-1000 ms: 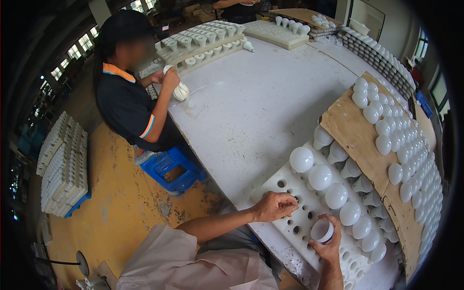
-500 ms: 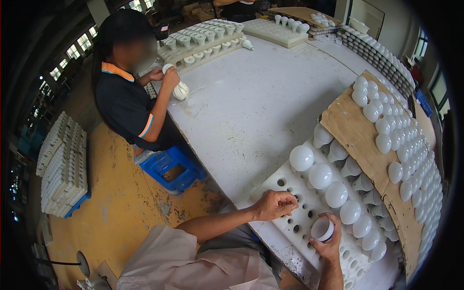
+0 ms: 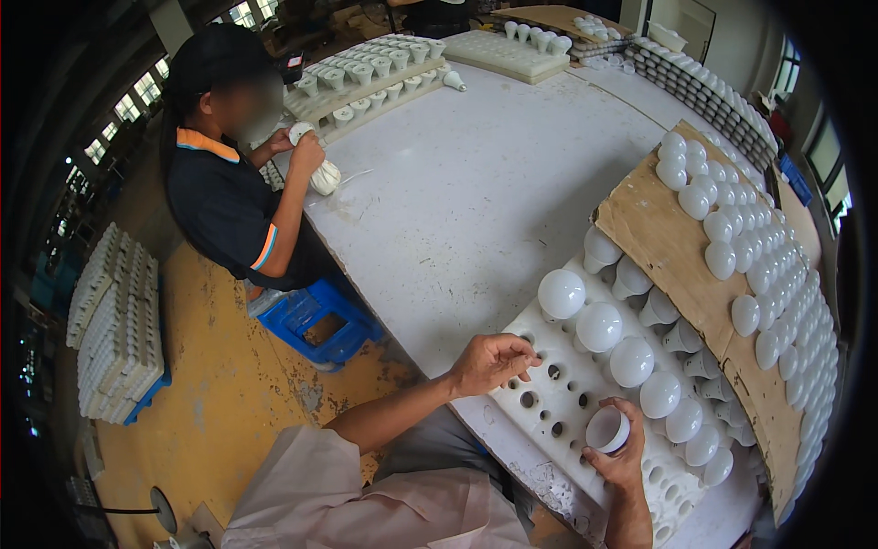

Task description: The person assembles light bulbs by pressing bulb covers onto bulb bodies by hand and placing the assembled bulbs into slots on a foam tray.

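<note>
My right hand [image 3: 624, 455] is wrapped round a white bulb housing [image 3: 607, 429], a hollow cup with its round opening facing up. My left hand [image 3: 494, 363] hovers over the left edge of a white foam tray [image 3: 572, 465], its fingers curled in with the tips together. Whether something small is pinched there I cannot make out. Round holes dot the tray, and beside my right hand a row of white light bulbs [image 3: 632, 362] stands in it, domes up.
A brown cardboard sheet [image 3: 640, 206] carrying many bulb domes [image 3: 745, 314] lies over more bulbs at the right. Across the white table [image 3: 457, 183] a co-worker [image 3: 224, 192] handles a white piece beside bulb trays [image 3: 366, 78]. A blue stool [image 3: 315, 320] and stacked trays [image 3: 119, 329] stand left.
My left hand has drawn back a little to the left and up, away from the right hand. The right hand keeps its hold on the bulb housing. The whole view has shifted slightly.
</note>
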Demonstrator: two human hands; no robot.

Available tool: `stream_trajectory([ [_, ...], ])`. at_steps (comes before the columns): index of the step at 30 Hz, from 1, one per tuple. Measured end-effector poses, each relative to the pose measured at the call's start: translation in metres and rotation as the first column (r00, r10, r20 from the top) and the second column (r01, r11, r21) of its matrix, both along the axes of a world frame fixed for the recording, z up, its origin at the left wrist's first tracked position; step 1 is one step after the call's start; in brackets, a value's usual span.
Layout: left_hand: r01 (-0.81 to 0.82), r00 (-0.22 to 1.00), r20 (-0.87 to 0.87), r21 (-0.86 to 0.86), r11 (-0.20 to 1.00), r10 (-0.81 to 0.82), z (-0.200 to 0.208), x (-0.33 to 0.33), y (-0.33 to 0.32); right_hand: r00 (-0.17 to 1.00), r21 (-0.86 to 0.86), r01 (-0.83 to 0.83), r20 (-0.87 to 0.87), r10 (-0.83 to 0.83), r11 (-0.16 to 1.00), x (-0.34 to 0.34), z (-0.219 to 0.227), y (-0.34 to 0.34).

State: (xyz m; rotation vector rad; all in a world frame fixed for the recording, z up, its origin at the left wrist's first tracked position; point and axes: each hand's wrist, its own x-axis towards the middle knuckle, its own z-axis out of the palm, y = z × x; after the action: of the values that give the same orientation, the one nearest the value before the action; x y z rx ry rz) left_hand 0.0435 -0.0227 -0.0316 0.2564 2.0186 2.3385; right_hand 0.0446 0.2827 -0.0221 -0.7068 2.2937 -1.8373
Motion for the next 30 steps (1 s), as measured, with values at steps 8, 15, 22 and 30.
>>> stream_trajectory([
  [8, 0.017, 1.0, -0.011, -0.102, 0.995, -0.018, 0.001, -0.003, -0.004, 1.0, -0.021, 0.015, -0.017, -0.015, 1.0, 0.0, -0.001, 0.002],
  [15, -0.004, 1.0, 0.01, -0.087, 0.996, 0.005, 0.005, 0.0, -0.019, 1.0, -0.081, 0.028, 0.01, -0.027, 0.996, -0.003, -0.004, 0.0],
  [22, -0.684, 0.709, -0.35, -0.133, 0.717, 0.612, -0.017, -0.03, -0.077, 0.998, 0.005, 0.017, -0.062, -0.017, 1.0, -0.004, -0.002, 0.003],
  [30, -0.431, 0.902, -0.385, -0.834, 0.345, 0.196, -0.028, -0.121, -0.167, 0.974, 0.131, -0.032, -0.219, 0.061, 0.991, -0.012, 0.008, -0.003],
])
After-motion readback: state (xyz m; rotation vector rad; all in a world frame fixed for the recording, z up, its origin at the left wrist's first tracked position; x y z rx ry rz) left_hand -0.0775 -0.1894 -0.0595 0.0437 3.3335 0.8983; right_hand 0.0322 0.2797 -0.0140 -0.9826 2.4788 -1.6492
